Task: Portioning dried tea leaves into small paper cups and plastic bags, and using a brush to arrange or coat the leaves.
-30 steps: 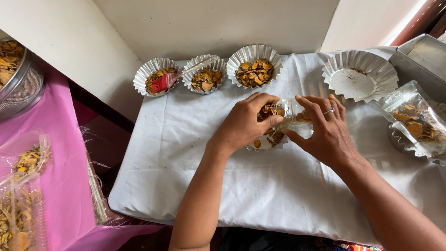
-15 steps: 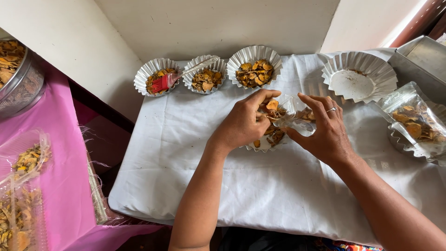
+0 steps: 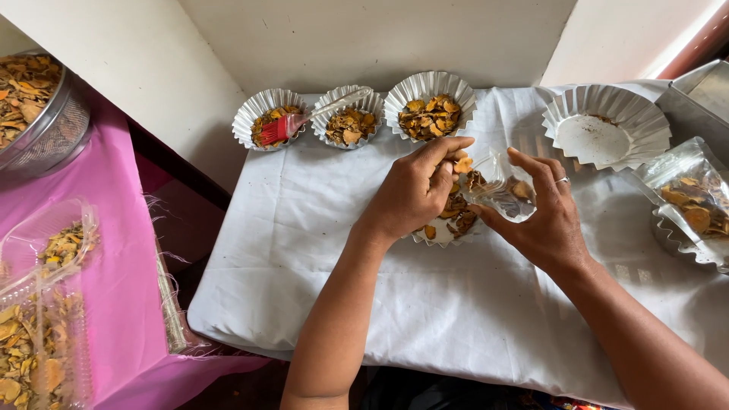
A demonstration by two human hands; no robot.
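My left hand (image 3: 414, 193) pinches orange dried slices (image 3: 463, 163); my right hand (image 3: 543, 216) grips the clear pouch (image 3: 501, 190), mouth wide. Best feed small pinches over the foil cup (image 3: 444, 231), catching spills.

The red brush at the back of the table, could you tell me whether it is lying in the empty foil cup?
No, the red brush rests across the two leftmost filled foil cups, while the empty foil cup sits far to the right.

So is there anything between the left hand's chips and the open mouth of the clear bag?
Nothing visible. The left hand pinches orange chips right at the mouth of the clear bag, which the right hand holds open above the foil cup. No other object sits in that gap.
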